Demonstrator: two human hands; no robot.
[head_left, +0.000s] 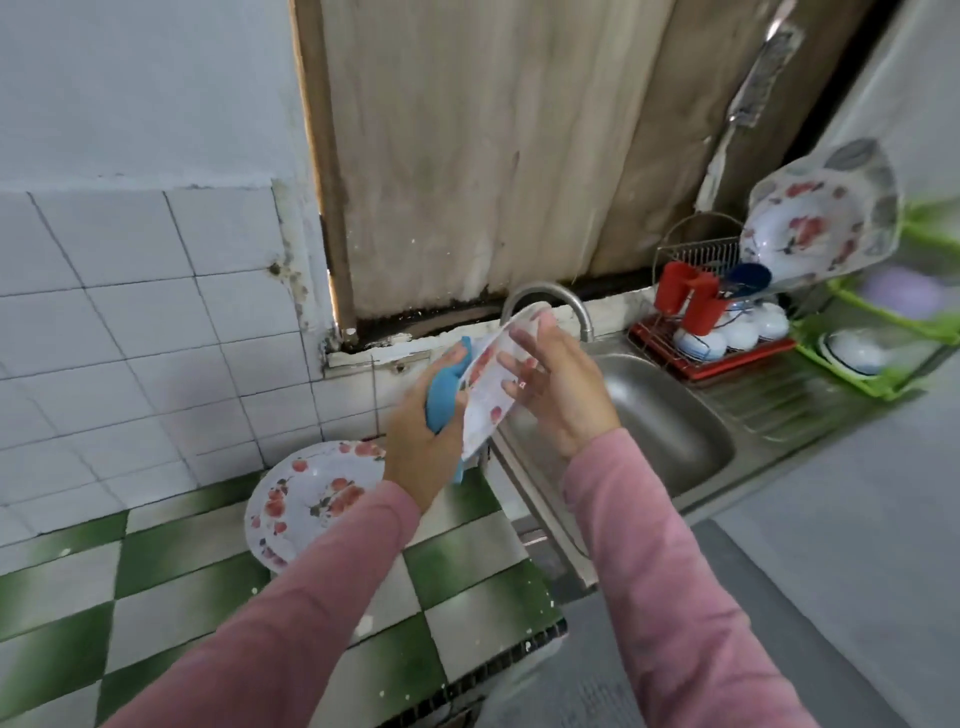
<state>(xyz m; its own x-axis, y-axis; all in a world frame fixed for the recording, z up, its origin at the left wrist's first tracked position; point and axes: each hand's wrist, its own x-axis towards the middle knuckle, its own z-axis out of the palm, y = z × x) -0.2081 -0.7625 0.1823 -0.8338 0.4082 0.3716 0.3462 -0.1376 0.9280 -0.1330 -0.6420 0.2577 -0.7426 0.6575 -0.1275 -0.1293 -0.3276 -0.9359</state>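
Plate (483, 395) up on edge by sink (665, 426) rim, held in R hand (561, 395) w/ thumb on top, blue cloth (444, 395) gripped in L hand (415, 447): rub cloth round whole face, keep tight hold.

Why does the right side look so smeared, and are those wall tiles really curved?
Head view: the green rack at the right edge is smeared by blur; the held plate is soft too; the wall tiles bow only from the wide-angle lens; light is soft, with no hard shadows.
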